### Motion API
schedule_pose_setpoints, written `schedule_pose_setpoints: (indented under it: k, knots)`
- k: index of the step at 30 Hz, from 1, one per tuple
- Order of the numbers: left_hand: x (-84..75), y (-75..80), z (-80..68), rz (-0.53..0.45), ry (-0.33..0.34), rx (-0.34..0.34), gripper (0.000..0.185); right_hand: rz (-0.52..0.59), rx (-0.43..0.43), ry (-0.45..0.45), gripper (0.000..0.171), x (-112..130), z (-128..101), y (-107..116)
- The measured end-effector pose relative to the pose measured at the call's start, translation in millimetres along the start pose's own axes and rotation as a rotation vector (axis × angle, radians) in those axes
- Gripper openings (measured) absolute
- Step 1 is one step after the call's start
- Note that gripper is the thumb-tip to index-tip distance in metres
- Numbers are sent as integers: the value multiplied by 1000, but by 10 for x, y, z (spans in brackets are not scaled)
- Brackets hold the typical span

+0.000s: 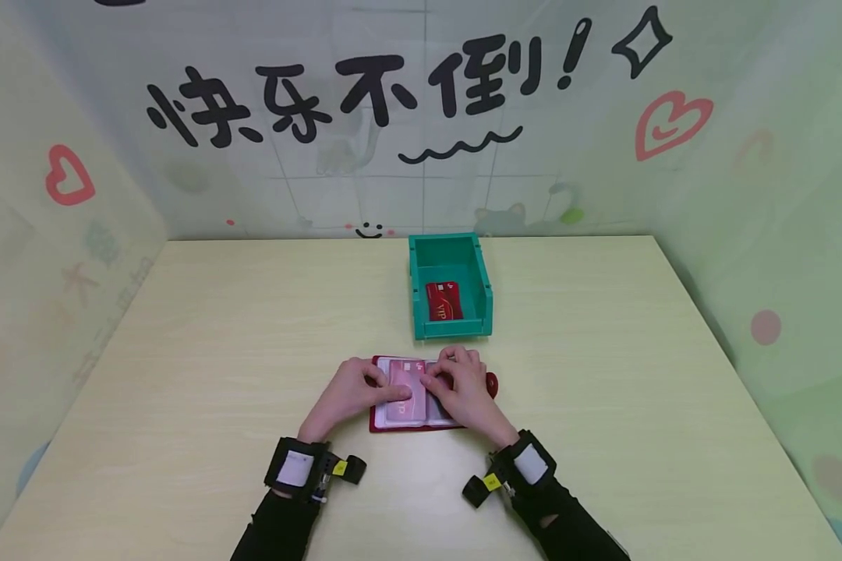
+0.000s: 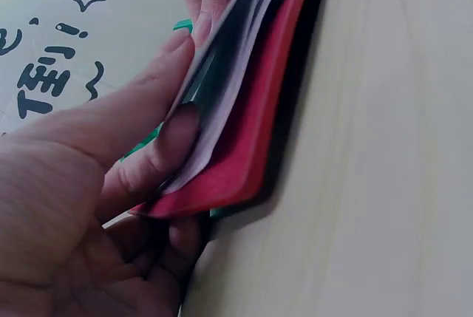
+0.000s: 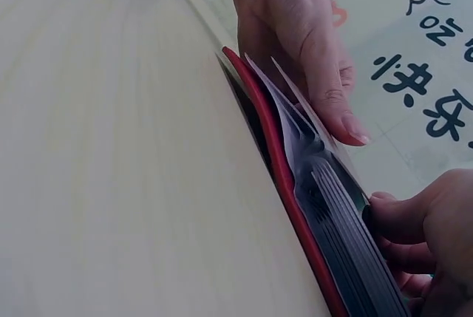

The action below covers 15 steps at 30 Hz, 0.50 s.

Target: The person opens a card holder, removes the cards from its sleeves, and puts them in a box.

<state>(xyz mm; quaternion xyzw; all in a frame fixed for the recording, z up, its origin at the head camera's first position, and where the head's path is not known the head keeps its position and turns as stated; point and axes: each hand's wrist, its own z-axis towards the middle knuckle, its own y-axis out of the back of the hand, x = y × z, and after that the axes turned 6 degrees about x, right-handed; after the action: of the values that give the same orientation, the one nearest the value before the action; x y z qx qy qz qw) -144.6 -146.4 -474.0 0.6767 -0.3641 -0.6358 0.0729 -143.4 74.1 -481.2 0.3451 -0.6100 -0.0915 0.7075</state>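
A red card holder lies open and flat on the table, near the front edge, w/ a green bin just beyond it. The left hand rests on the left page, thumb curled over the sleeve stack and fingers under the cover edge (the left wrist view shows the thumb pressing the clear leaves). The right hand sits on the right page, fingertips curled and pinching at a pocket near the spine; the right wrist view shows its fingers against the thick edge of the sleeves.

Handling, as a guess: the holder looks light, w/ a semi-stiff cover and floppy, slick plastic sleeves that fan and slide, so it wants one hand pinning it down while the other works a pocket. Cards inside are prob. thin, rigid and smooth; best taken by an exposed edge, not the face.

One red card lies in the bin, which is hard plastic w/ a low front wall.

The table is pale wood-grain laminate, smooth and matte. Soft printed panels w/ hearts and black lettering enclose it on three sides.
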Motion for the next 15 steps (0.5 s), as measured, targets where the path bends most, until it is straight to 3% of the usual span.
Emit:
schedule_pose_setpoints:
  k: [4,15]
  knots:
    - [2,-21,13,-21,19,-50,29,-3,-3,0,14,3,-1,3]
    - [34,33,-15,-92,-4,-22,26,-12,23,2,14,-3,-5,28]
